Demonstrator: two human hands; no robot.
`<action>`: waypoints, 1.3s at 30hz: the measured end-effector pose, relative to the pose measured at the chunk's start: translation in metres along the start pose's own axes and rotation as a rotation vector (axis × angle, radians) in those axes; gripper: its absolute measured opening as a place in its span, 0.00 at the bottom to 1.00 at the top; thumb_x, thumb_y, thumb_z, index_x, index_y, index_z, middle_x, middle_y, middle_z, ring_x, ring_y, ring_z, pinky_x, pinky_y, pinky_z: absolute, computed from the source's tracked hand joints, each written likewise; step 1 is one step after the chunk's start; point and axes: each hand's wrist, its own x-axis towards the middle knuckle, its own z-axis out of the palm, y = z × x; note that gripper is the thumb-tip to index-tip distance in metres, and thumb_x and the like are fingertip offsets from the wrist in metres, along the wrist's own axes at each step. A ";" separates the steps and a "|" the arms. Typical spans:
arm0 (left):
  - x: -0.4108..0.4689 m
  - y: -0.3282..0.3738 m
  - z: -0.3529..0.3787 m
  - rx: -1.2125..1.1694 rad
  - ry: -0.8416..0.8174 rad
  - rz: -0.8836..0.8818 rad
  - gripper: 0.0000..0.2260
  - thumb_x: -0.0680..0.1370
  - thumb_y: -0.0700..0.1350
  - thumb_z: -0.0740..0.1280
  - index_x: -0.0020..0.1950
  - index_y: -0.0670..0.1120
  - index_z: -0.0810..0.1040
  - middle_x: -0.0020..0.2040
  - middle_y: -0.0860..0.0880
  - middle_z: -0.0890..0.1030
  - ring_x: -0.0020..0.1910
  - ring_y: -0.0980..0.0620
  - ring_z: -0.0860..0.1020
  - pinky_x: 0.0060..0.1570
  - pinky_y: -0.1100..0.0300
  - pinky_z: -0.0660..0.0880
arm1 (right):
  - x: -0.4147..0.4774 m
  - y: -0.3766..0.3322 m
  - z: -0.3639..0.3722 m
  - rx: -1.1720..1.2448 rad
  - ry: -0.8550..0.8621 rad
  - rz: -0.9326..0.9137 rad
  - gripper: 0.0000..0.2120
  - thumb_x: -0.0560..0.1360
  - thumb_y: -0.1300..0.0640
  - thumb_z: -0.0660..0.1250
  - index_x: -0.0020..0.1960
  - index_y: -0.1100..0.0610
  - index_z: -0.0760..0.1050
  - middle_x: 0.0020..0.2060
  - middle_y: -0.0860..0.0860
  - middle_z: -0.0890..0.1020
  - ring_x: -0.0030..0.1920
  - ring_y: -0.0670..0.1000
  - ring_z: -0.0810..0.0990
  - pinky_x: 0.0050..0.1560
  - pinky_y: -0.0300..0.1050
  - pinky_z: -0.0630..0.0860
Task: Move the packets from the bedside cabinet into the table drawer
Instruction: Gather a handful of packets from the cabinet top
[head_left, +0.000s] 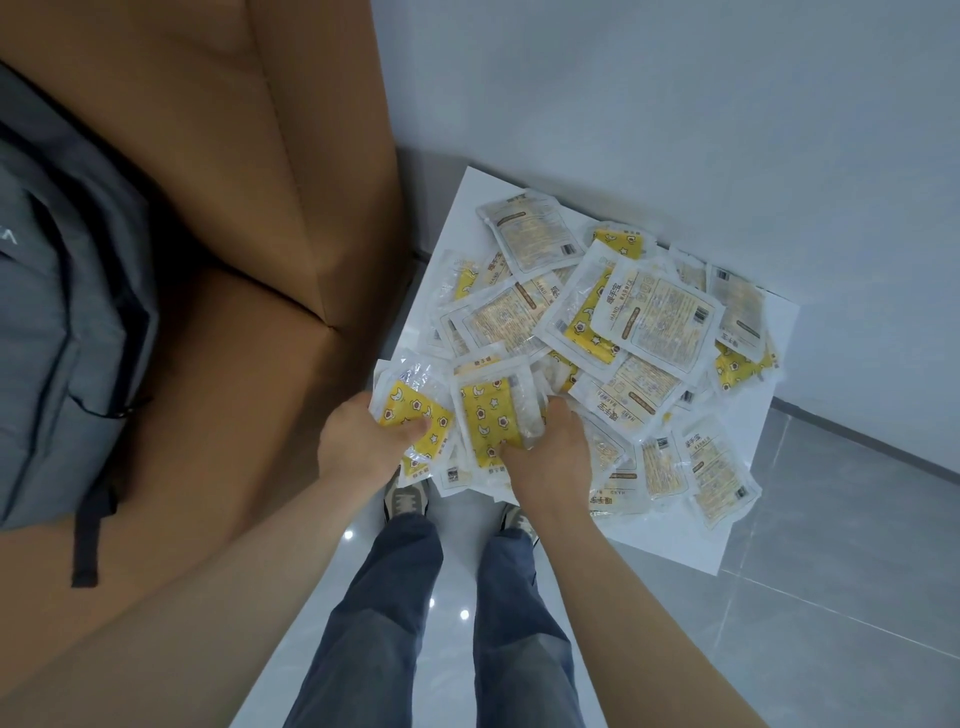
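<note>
A heap of several white and yellow hand-warmer packets (644, 317) covers the white top of the bedside cabinet (670, 540). My left hand (363, 441) grips a yellow star-patterned packet (410, 410) at the cabinet's near left corner, thumb on top. My right hand (550, 452) grips another yellow star-patterned packet (488, 415) right beside it, fingers curled into the pile. The table drawer is not in view.
A brown bed or sofa surface (223, 260) fills the left, with a grey backpack (62, 332) lying on it. White wall (675, 93) stands behind the cabinet. Grey tiled floor (841, 597) lies to the right. My legs and shoes (447, 597) stand just before the cabinet.
</note>
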 end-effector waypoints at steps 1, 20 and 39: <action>0.000 0.000 0.000 0.001 0.000 0.001 0.10 0.69 0.51 0.76 0.43 0.51 0.77 0.37 0.55 0.79 0.36 0.57 0.78 0.31 0.64 0.71 | 0.001 -0.001 0.001 0.023 -0.005 0.021 0.24 0.67 0.60 0.73 0.61 0.56 0.69 0.51 0.52 0.75 0.51 0.54 0.74 0.48 0.50 0.75; -0.027 0.015 -0.028 -0.063 0.014 -0.014 0.11 0.66 0.51 0.78 0.41 0.50 0.78 0.37 0.56 0.80 0.38 0.56 0.80 0.35 0.64 0.73 | -0.029 -0.020 -0.066 0.314 -0.064 0.116 0.13 0.65 0.65 0.75 0.38 0.52 0.73 0.32 0.48 0.77 0.33 0.48 0.74 0.31 0.40 0.69; -0.179 0.157 -0.124 -0.134 0.018 0.328 0.07 0.67 0.48 0.77 0.39 0.51 0.80 0.34 0.56 0.82 0.36 0.59 0.80 0.31 0.64 0.71 | -0.137 -0.084 -0.240 0.517 0.238 0.007 0.06 0.65 0.65 0.72 0.36 0.63 0.74 0.28 0.51 0.76 0.29 0.49 0.72 0.29 0.39 0.68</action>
